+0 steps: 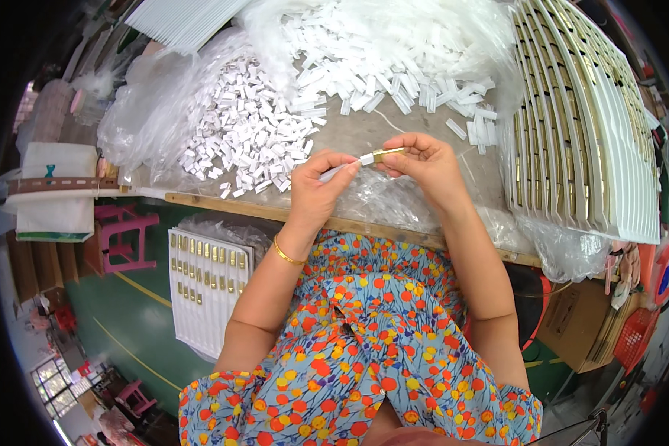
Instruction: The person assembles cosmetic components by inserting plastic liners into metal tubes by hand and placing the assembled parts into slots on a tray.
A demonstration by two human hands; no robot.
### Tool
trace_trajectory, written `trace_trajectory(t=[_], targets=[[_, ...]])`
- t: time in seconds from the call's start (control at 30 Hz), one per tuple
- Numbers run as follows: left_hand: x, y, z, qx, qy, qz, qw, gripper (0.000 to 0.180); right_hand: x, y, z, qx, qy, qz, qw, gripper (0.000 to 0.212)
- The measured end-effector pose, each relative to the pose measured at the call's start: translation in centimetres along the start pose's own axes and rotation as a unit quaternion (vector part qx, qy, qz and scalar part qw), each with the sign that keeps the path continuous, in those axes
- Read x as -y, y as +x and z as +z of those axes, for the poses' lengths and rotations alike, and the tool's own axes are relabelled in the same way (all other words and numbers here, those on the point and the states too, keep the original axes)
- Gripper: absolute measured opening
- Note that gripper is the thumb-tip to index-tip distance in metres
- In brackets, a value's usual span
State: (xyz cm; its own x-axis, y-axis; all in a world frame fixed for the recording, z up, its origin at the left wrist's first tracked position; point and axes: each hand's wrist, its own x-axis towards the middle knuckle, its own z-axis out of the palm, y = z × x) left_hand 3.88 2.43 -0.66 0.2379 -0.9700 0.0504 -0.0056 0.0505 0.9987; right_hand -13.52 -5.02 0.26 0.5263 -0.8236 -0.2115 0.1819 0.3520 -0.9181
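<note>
Over the near part of the table, my two hands meet around a small slim piece. My left hand [318,184] is closed, pinching a narrow white plastic piece [367,159] between thumb and fingers. Part of that piece is hidden by the fingers. My right hand [428,165] pinches a short gold-coloured metal tube [389,154], lined up end to end with the white piece and apparently touching it. Left of my hands spreads a heap of small white plastic parts [249,130]. Beyond them lies a pile of clear plastic strips [401,70].
White ridged trays [572,126] holding rows of gold tubes stack at the right. Another tray [204,312] with several gold pieces sits low at the left. Crumpled clear bags [156,111] lie about. A wooden strip [267,212] edges the table; a pink stool [130,238] stands left.
</note>
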Motion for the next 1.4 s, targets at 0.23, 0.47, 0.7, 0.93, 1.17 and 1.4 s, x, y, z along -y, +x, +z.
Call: trace_trajectory(t=[0.23, 0.47, 0.7, 0.93, 1.17, 1.4], targets=[[0.4, 0.0, 0.1, -0.011, -0.042, -0.009, 0.999, 0.007, -0.1, -0.1, 0.1, -0.008, 0.023, -0.017, 1.0, 0.019], [0.3, 0.1, -0.5, 0.016, 0.014, 0.033, 0.999, 0.008, -0.3, 0.0, -0.3, 0.006, 0.012, 0.001, 1.0, 0.019], [-0.1, 0.0, -0.8, 0.032, 0.054, 0.076, 0.995, 0.007, -0.3, 0.2, -0.1, 0.008, 0.04, 0.006, 0.999, 0.017], [0.4, -0.1, -1.2, 0.063, 0.048, 0.083, 0.993, 0.005, -0.1, -0.1, -0.6, 0.038, -0.029, -0.011, 0.999, 0.017], [0.2, -0.1, -1.2, 0.085, 0.051, 0.104, 0.99, 0.004, 0.2, 0.0, -1.2, 0.075, -0.051, -0.004, 0.996, 0.016], [0.6, -0.2, -0.9, 0.122, 0.046, 0.127, 0.983, 0.006, 0.7, -0.5, -0.9, 0.103, -0.105, -0.008, 0.989, 0.014]])
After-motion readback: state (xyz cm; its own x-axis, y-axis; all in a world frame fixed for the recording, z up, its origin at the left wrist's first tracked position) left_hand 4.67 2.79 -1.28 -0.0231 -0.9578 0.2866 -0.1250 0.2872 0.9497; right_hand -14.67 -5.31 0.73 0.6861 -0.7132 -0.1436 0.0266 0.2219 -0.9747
